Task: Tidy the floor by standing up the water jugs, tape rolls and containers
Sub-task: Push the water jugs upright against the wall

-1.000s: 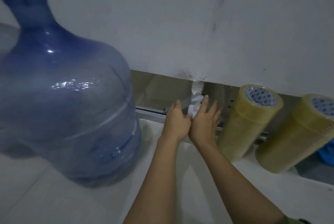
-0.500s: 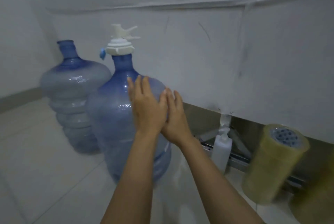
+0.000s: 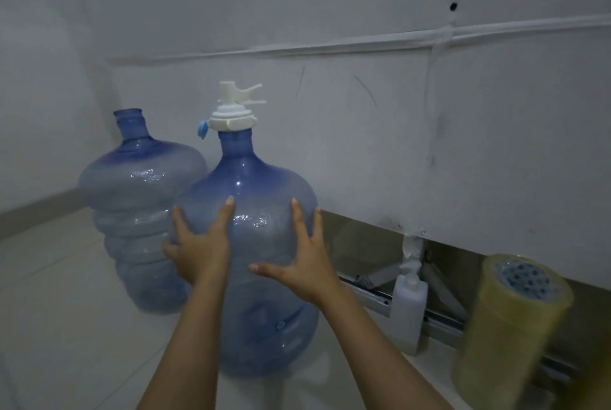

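both hands press flat on the near translucent blue plastic water jug with a white tap cap (image 3: 246,244), which stands upright on the pale tiled floor (image 3: 59,327): left hand (image 3: 201,244) and right hand (image 3: 304,260) have fingers splayed wide, each grip released rather than clenched. a ribbed, uncapped blue jug (image 3: 139,211) stands just beside it; a white pump bottle (image 3: 408,307) and a glossy yellowish stack of tape rolls (image 3: 509,327) stand to the right.

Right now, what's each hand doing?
Left hand: open, fingers spread, flat against the capped water jug.
Right hand: open, fingers spread, flat against the same jug.
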Demonstrator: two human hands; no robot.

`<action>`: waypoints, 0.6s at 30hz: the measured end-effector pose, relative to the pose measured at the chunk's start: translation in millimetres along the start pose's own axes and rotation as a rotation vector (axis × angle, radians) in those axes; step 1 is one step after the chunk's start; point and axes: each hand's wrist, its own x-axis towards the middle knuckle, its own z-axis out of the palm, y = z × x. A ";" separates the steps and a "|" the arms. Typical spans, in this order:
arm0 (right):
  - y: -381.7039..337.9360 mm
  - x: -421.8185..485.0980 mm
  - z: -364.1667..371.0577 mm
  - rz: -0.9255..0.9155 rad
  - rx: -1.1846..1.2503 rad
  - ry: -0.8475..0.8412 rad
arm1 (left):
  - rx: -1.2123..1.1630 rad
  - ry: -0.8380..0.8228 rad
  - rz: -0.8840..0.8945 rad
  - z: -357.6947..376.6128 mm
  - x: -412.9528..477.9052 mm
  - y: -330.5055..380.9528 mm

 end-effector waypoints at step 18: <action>-4.1 10.5 -15.1 0.114 0.180 0.297 | 0.080 -0.187 0.149 20.2 -71.0 -24.0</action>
